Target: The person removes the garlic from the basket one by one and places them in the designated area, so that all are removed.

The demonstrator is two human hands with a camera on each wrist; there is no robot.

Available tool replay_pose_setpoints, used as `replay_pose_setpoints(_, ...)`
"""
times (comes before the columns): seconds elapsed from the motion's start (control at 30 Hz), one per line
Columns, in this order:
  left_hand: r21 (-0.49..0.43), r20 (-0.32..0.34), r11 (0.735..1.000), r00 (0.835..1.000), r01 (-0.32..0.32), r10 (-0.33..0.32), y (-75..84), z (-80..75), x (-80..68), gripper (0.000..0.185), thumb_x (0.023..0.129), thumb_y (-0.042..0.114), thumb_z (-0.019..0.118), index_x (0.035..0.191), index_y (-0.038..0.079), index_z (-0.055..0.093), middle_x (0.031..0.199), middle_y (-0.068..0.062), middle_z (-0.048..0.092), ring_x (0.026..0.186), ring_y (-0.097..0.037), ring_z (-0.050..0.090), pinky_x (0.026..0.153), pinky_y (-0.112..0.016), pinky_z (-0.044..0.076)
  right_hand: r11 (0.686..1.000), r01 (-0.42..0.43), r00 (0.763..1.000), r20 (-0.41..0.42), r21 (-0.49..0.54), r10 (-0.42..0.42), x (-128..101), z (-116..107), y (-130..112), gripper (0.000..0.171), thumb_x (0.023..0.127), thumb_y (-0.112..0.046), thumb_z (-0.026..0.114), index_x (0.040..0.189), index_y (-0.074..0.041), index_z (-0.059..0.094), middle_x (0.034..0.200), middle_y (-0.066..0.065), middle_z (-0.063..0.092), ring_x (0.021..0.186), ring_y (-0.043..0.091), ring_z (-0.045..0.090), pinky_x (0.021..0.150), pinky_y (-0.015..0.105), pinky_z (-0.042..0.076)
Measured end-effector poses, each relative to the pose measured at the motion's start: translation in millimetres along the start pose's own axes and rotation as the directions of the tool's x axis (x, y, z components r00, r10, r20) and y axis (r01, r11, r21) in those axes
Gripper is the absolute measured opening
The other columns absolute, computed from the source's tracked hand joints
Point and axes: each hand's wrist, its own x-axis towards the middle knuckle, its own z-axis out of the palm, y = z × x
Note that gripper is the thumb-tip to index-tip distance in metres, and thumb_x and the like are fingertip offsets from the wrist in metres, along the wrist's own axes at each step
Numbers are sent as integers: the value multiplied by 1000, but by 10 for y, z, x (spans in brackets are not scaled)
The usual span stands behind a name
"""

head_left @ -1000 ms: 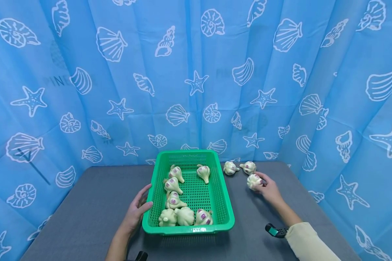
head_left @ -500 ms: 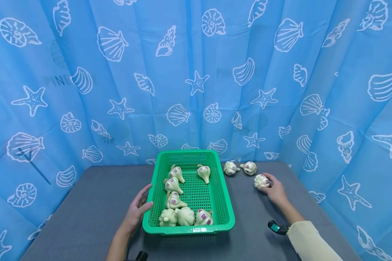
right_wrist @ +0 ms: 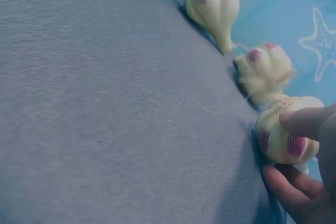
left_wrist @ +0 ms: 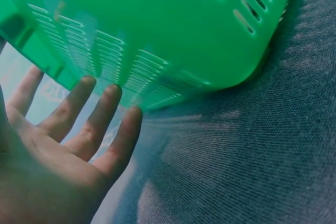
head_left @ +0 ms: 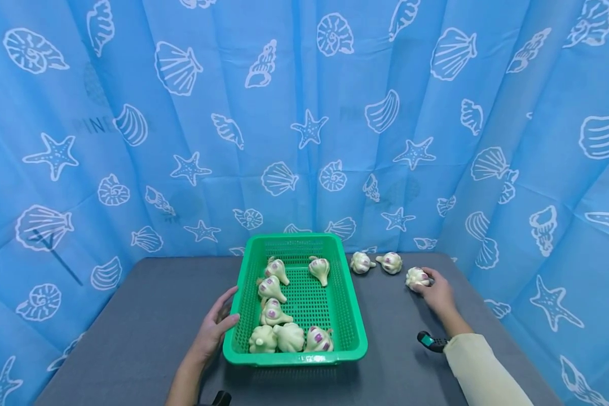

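Note:
A garlic bulb (head_left: 417,277) lies on the grey table (head_left: 147,316) to the right of the green basket (head_left: 294,356). My right hand (head_left: 428,285) grips it. In the right wrist view the thumb (right_wrist: 310,121) lies over this bulb (right_wrist: 283,140) and the fingers (right_wrist: 286,190) curl under it. Two more bulbs (head_left: 360,262) (head_left: 391,262) lie in a row beside it, near the curtain. My left hand (head_left: 217,322) rests flat against the basket's left wall, fingers (left_wrist: 100,119) straight on the green plastic (left_wrist: 157,24). Several bulbs lie inside the basket.
A blue curtain (head_left: 304,124) with shell and starfish prints closes off the back and both sides of the table. The loose bulbs (right_wrist: 215,6) (right_wrist: 265,69) sit close to its hem at the back right.
My right hand has slid its garlic bulb rightward and a little back, away from the basket. The left hand has stayed against the basket.

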Motion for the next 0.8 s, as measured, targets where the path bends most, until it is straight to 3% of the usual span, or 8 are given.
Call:
replay_pose_setpoints(0.1,-14,9,1000,1000,-3,3,-15,-17,0,61,98,5,52,154,12,27,154,-22,26,127,-13,44,88,-32,48,999,-15,1000,-7,-29,15,38,-7,-7,59,91,-13,68,140,6,42,140,33,41,125,50,38,99,58,32)
replay_pose_setpoints(0.17,-22,17,1000,1000,-2,3,-18,-24,-1,61,98,6,51,154,12,27,154,-22,25,125,-9,45,89,-32,48,999,-24,1000,-11,-44,23,52,-11,-23,59,91,-15,67,141,5,42,140,33,40,124,50,38,98,59,33)
replay_pose_setpoints(0.43,-28,33,1000,999,-7,8,-20,-43,1,62,99,7,52,154,13,26,155,-22,23,138,-40,27,90,-31,47,995,-44,998,-53,-88,39,100,7,-58,59,92,-17,66,141,4,43,140,33,41,126,52,34,102,60,28)
replay_pose_setpoints(0.8,-23,29,1000,999,-12,13,-12,-34,-2,62,98,6,51,154,11,26,154,-23,25,137,-40,29,89,-32,48,992,-119,983,-147,-37,112,127,103,2,51,93,-13,65,136,7,47,131,30,50,120,45,44,99,57,33)
